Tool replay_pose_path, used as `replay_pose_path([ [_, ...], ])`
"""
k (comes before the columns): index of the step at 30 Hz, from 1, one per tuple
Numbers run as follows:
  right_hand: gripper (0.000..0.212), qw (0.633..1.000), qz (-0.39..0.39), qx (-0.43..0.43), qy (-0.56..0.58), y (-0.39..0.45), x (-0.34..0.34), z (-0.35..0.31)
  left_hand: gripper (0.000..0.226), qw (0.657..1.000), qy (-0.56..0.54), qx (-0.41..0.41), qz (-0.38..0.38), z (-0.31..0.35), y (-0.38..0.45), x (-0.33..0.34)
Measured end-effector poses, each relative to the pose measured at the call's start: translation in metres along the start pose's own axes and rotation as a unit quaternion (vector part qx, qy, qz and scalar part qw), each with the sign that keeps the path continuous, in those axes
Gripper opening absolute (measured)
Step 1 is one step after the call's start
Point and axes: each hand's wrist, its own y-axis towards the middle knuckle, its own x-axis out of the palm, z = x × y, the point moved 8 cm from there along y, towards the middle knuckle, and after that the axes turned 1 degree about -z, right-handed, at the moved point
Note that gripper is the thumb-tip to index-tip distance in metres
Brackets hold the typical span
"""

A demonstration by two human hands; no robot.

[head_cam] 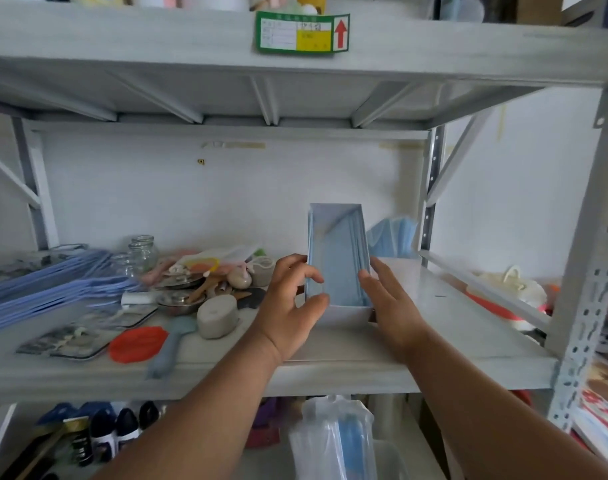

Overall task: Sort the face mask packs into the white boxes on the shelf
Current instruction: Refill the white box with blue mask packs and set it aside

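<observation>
A long white box stands on the grey shelf, its open top showing a blue face mask pack lying inside. My left hand is at the box's left wall, with thumb and fingers curled round its rim. Straight fingers of my right hand lie flat along the box's right wall. More blue masks lean at the back right behind the box. A clear plastic bag with blue mask packs stands on the level below.
Left of the box lies clutter: a grey round block, a red silicone piece, metal dishes, glass jars, blue folders. A shelf post rises at right. Bottles stand below.
</observation>
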Motion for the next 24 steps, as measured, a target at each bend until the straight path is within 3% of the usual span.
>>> replay_pose_path([
  [3,0.048,1.000,-0.018,-0.014,0.011,-0.001,0.002,0.000,0.020,1.000,-0.008,0.006,0.014,-0.003,0.001,-0.001],
  [7,0.069,0.996,-0.019,-0.079,-0.030,-0.006,0.003,-0.007,0.026,0.999,-0.007,0.025,0.031,-0.001,0.001,-0.001],
  [11,0.069,0.989,-0.085,-0.109,-0.050,-0.011,0.016,-0.012,0.045,0.999,0.027,0.008,0.027,-0.004,0.001,0.003],
  [17,0.080,0.987,-0.119,-0.101,-0.042,-0.008,0.020,-0.012,0.053,0.998,0.050,-0.003,0.044,-0.012,0.003,0.005],
  [22,0.077,0.992,-0.102,-0.072,0.004,-0.005,0.018,-0.006,0.056,0.997,0.046,-0.017,0.053,-0.014,0.002,0.003],
  [24,0.085,0.992,-0.103,-0.068,0.005,-0.004,0.018,-0.006,0.058,0.997,0.046,-0.027,0.050,-0.015,0.001,0.003],
])
